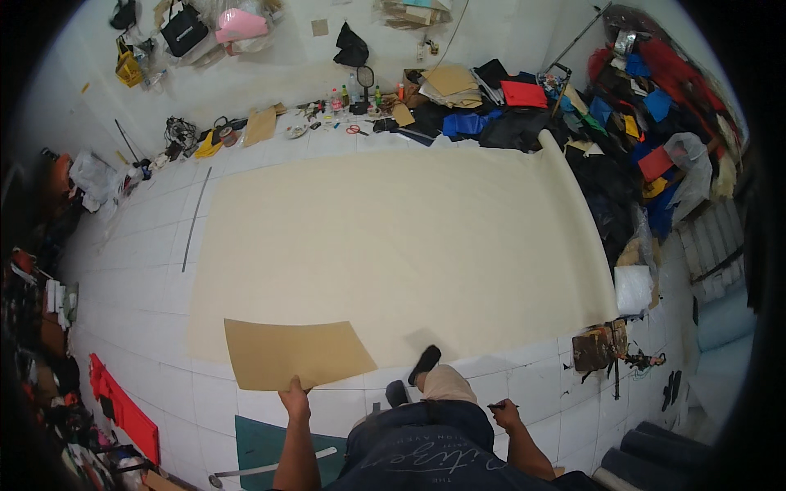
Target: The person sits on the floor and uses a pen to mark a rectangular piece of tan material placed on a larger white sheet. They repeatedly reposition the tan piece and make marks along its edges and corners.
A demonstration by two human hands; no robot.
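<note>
My left hand (295, 394) is closed on the near edge of a stiff brown cardboard sheet (296, 352), held up in front of me with one slanted side at its right. A dark, slim pen-like tool (497, 406) sits in my closed right hand (508, 416), out to the right of my body. Ahead of my feet, a large cream sheet of fabric (385, 245) is spread over the floor, its right end still wound into a roll (581, 237). The cardboard overlaps the near left part of the fabric in view.
A long thin metal ruler (196, 219) lies left of the fabric. By my left arm are a green mat (250, 442) and a metal straightedge (278, 468). Scrap piles (647, 123) crowd the far right. Red scissors (355, 129) and bottles (336, 101) stand along the far wall.
</note>
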